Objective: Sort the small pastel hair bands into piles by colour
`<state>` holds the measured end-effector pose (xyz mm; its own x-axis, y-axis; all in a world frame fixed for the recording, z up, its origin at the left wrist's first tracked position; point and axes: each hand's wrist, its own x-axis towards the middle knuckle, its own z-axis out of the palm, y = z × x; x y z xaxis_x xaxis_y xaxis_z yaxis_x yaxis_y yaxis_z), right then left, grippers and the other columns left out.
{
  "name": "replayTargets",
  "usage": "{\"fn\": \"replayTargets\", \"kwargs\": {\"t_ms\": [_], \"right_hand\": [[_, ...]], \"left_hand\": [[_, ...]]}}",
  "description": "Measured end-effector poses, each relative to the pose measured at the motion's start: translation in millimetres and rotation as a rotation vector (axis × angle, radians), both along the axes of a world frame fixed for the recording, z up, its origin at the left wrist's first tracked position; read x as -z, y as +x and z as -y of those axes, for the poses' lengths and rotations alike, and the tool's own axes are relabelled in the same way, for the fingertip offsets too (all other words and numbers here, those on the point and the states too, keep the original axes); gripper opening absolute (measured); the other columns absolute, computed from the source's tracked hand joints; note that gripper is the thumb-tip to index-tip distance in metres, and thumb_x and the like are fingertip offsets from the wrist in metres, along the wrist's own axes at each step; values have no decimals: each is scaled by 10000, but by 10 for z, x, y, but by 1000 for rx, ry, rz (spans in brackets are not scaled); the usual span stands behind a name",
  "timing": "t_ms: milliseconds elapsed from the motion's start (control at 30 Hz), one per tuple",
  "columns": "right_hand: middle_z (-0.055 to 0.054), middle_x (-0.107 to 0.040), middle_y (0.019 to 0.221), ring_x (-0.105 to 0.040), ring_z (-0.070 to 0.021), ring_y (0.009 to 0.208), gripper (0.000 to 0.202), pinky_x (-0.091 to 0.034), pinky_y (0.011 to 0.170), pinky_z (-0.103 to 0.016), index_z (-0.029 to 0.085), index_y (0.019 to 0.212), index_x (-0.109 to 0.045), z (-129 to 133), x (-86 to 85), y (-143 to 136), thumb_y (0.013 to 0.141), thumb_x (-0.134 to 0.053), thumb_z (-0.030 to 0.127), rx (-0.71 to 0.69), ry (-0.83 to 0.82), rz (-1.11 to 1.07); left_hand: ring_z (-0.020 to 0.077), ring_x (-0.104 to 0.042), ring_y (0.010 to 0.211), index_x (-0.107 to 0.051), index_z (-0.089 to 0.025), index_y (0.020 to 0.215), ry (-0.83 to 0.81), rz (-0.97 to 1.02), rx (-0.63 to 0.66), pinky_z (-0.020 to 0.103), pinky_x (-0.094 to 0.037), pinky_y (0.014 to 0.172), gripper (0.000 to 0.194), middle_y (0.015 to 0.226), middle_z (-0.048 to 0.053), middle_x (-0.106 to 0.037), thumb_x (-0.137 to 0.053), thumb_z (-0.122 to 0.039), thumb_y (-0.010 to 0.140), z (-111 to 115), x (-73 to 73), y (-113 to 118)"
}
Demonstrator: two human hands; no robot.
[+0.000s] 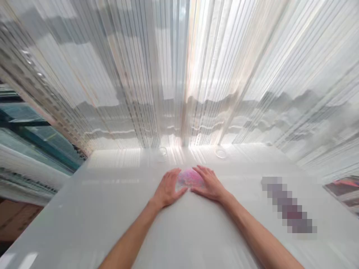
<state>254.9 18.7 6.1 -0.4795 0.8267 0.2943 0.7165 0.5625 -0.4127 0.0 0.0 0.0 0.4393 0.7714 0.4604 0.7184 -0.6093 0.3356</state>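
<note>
Head view showed a person at a white table [196, 235], both bare arms stretched forward and the hands set around a small pink, glossy, see-through piece [190, 178]. That piece lay on the tabletop between the two hands, near the middle of the table's width. From where I stood, the reaching looked done: the left hand [168, 187] was at its left side and the right hand [209, 184] at its right. Lifting it was not done, as far as I could judge; what else was left, I couldn't say.

Each hand was partly spread, thumb well apart from the fingers, curved about the piece without closing into a grip. The right fingers came over its edge; how hard either hand pressed, I could not tell.

Counting up, I made it two hands, one pink piece, and two clear round things near the far edge, one on the left [163, 152] and one on the right [221, 152]. One pixelated strip [291, 209] covered something unreadable on the right. Sheer striped curtain [213, 74] hung beyond.
</note>
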Motion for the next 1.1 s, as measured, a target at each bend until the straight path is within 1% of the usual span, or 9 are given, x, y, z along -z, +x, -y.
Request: {"fn": "replayTargets", "kwargs": {"t_ms": [167,300,533,667,733,800,900,967,1100], "right_hand": [[-182,-535,1471,-493,-388,1353,735,-411,1101,-605,236,1499,-471,-35,44,8,872,-704,542,1,-32,-10],[-160,-543,1461,-498,-366,1355,689,-421,1116,-592,262,1492,-470,-37,41,20,893,-697,517,3,-37,-54],[-134,-549,1439,-532,-298,1349,581,-518,1077,-488,281,1469,-476,98,28,88,949,-645,476,48,-1,-210],[-112,-629,1303,-617,-278,1223,399,-550,1018,-462,275,1357,-570,118,67,122,975,-611,384,101,35,-336],[-103,-662,1194,-651,-265,1124,293,-571,955,-443,258,1268,-613,97,82,132,988,-582,336,122,49,-364],[-90,-675,1084,-663,-251,1019,220,-583,877,-418,248,1188,-642,78,83,136,987,-572,301,127,58,-382],[-72,-672,989,-650,-241,941,185,-577,821,-398,251,1137,-663,80,56,126,964,-604,279,95,51,-376],[-64,-670,970,-641,-240,934,201,-572,822,-396,260,1139,-671,96,31,114,940,-646,278,62,39,-360],[-55,-665,965,-633,-233,927,233,-573,809,-381,273,1160,-678,117,11,98,927,-676,266,26,19,-339]], "left_hand": [[341,-553,1334,-480,-199,1437,-41,43,1,560,-442,1130,568,1392,153,-619,-633,-450,951,-24,102,-15],[322,-579,1305,-531,-217,1393,-46,91,0,561,-441,1132,465,1359,133,-647,-620,-390,971,-32,84,-8],[267,-641,1171,-603,-212,1278,-35,190,-18,451,-554,997,354,1239,106,-691,-665,-335,952,12,-43,-105],[223,-679,968,-662,-219,1096,-45,220,-55,397,-567,874,134,1024,59,-734,-576,-246,996,31,-68,-185],[208,-676,877,-670,-225,1057,-50,217,-59,382,-555,823,136,947,40,-735,-546,-216,1005,38,-69,-192],[215,-675,873,-663,-226,1119,-49,207,-51,391,-544,819,154,973,46,-737,-589,-235,983,40,-71,-161],[263,-663,1030,-593,-207,1294,-34,199,-41,444,-527,909,374,1158,100,-712,-669,-289,937,23,-76,-35],[285,-633,1130,-564,-209,1351,-27,195,-32,467,-507,964,448,1247,119,-682,-683,-299,928,-2,-72,80],[270,-645,1103,-665,-264,1223,-30,186,-14,453,-504,955,285,1199,78,-703,-662,-239,939,-44,-46,230]]}}
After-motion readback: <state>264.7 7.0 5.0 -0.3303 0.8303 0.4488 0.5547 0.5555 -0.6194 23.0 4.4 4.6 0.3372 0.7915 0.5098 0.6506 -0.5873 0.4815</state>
